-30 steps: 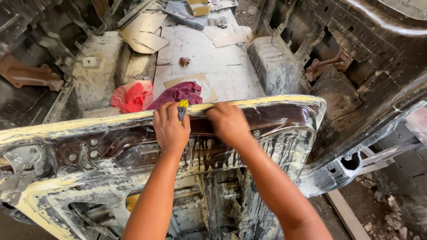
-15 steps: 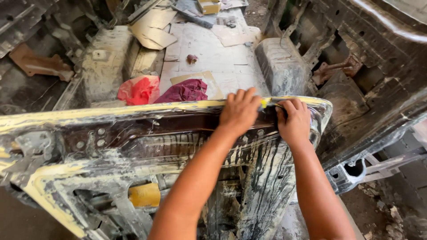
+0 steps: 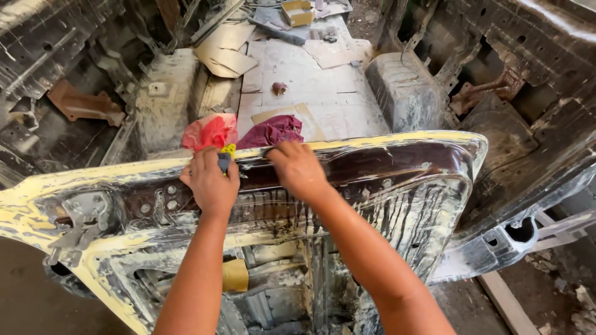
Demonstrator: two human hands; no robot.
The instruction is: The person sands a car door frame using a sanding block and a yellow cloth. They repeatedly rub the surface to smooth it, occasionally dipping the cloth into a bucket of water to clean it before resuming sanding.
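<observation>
A stripped car door panel (image 3: 397, 167), dark and streaked with yellowish filler, lies across the view. My left hand (image 3: 211, 183) rests on its top edge, left of centre, gripping a small yellow and dark sanding piece (image 3: 226, 155). My right hand (image 3: 298, 169) presses flat on the same edge just to the right, fingers curled over it, nothing visible in it.
Behind the panel is a bare vehicle body floor (image 3: 310, 80) with a red cloth (image 3: 210, 130), a maroon cloth (image 3: 273, 130), cardboard pieces (image 3: 226, 53) and a small box (image 3: 297, 12). A wheel arch (image 3: 403, 87) rises at right. Dirt ground lies lower right.
Both hands have slid back left along the panel's top edge, from near its right corner to left of centre.
</observation>
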